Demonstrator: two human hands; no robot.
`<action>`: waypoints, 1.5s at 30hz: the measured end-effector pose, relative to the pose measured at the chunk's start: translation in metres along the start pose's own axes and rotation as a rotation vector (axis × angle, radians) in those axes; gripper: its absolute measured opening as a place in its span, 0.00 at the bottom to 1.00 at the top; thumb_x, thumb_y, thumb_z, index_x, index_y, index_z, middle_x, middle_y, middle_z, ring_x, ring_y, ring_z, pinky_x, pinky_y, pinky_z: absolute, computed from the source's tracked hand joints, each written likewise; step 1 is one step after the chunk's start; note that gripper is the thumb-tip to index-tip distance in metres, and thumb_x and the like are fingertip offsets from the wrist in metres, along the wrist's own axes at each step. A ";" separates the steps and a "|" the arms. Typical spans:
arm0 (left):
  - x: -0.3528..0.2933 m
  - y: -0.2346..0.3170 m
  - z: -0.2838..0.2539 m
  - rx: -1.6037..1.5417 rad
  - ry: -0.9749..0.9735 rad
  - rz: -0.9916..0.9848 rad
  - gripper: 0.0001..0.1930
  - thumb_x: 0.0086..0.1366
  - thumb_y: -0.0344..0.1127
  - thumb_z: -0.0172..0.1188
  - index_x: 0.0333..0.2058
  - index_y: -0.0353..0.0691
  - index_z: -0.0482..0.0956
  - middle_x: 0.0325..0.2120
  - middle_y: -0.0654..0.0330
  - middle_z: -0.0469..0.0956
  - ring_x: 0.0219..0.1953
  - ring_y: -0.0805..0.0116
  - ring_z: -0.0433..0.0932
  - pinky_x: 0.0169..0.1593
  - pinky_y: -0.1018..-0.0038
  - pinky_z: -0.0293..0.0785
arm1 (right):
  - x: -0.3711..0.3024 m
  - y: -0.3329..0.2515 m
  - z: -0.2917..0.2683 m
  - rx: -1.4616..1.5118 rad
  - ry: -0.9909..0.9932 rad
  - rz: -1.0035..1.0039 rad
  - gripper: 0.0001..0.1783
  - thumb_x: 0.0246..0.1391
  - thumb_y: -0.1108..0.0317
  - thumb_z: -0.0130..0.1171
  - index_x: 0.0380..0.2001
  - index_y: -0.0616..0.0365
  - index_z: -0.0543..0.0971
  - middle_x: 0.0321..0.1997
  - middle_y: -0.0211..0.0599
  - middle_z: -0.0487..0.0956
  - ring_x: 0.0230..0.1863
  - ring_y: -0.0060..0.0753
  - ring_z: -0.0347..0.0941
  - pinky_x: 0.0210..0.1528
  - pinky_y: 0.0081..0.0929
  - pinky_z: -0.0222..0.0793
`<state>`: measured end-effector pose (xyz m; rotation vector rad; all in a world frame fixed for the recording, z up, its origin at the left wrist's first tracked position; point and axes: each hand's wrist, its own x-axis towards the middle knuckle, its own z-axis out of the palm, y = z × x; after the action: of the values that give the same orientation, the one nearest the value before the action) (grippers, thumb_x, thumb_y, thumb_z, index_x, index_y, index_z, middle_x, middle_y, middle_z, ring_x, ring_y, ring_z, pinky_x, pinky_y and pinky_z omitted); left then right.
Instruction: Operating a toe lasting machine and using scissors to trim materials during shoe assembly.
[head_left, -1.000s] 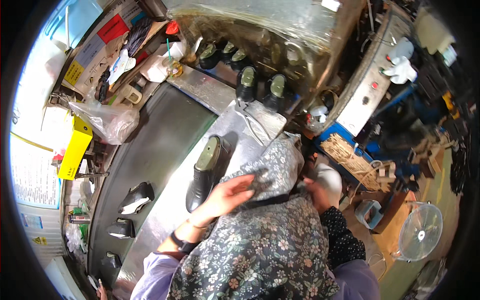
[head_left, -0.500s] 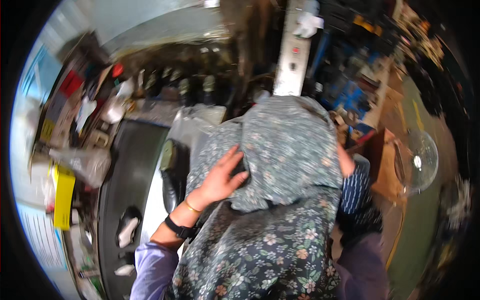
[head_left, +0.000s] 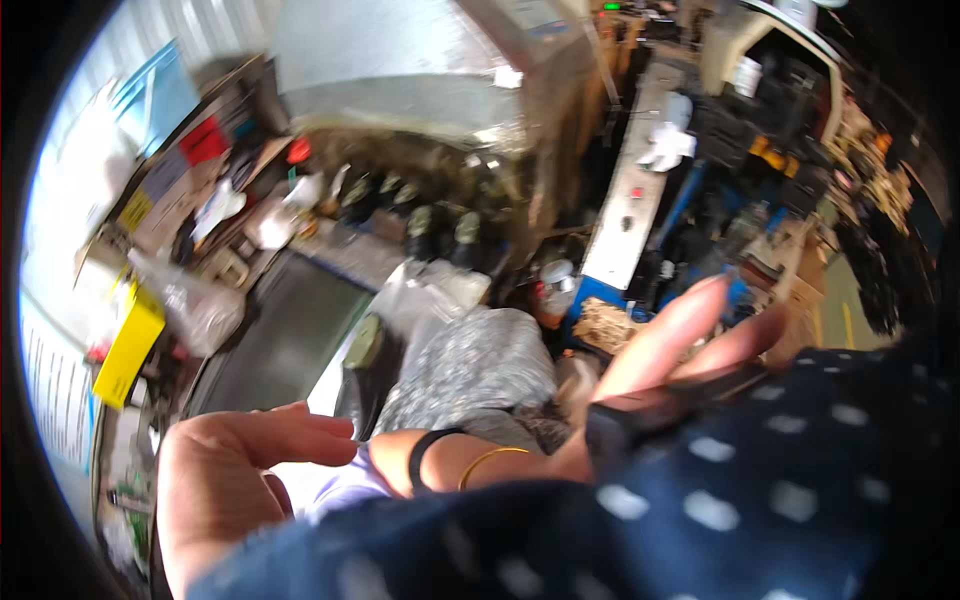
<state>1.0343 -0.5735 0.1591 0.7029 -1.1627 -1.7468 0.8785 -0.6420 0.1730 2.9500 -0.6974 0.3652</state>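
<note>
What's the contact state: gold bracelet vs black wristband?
Apart. The head view shows a strip of bare forearm between the gold bracelet and the black wristband; their undersides are hidden.

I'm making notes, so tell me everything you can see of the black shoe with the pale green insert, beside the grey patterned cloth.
The black shoe looks dark and smooth, with the pale green insert showing at its far end. It sits lengthwise, with the flat dark belt off to its left and the grey patterned cloth at its right. No hand is seen gripping it. Blur hides its material, and whether the cloth touches it.
</note>
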 end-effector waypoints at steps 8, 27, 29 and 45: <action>-0.084 -0.002 0.011 0.373 0.845 0.478 0.33 0.42 0.35 0.73 0.50 0.40 0.73 0.51 0.54 0.76 0.58 0.58 0.73 0.62 0.62 0.66 | -0.089 -0.054 0.193 0.922 0.062 0.610 0.13 0.52 0.67 0.57 0.39 0.59 0.82 0.37 0.42 0.83 0.38 0.43 0.80 0.41 0.36 0.77; -0.029 0.051 -0.014 0.586 1.333 0.418 0.20 0.45 0.32 0.64 0.40 0.35 0.77 0.50 0.47 0.73 0.58 0.53 0.71 0.59 0.61 0.70 | -0.008 0.025 0.098 0.395 -0.059 0.211 0.17 0.53 0.65 0.57 0.44 0.61 0.80 0.38 0.44 0.82 0.37 0.43 0.79 0.37 0.39 0.77; -0.030 0.040 -0.072 0.819 1.138 0.258 0.22 0.48 0.31 0.63 0.44 0.34 0.75 0.53 0.46 0.71 0.59 0.51 0.70 0.60 0.61 0.68 | 0.023 0.039 0.056 0.119 -0.134 0.095 0.17 0.54 0.64 0.57 0.45 0.61 0.80 0.38 0.44 0.82 0.37 0.43 0.78 0.37 0.39 0.77; -0.051 -0.087 -0.284 1.216 0.974 -0.388 0.45 0.47 0.53 0.72 0.61 0.37 0.67 0.47 0.38 0.78 0.49 0.45 0.78 0.52 0.60 0.74 | 0.056 0.011 0.083 0.433 -0.217 0.121 0.13 0.57 0.65 0.57 0.40 0.61 0.81 0.34 0.42 0.83 0.36 0.46 0.80 0.38 0.36 0.76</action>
<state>1.2579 -0.6300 -0.0343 2.2753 -1.2765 -0.5164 0.9390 -0.6877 0.1070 3.4035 -0.9300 0.2292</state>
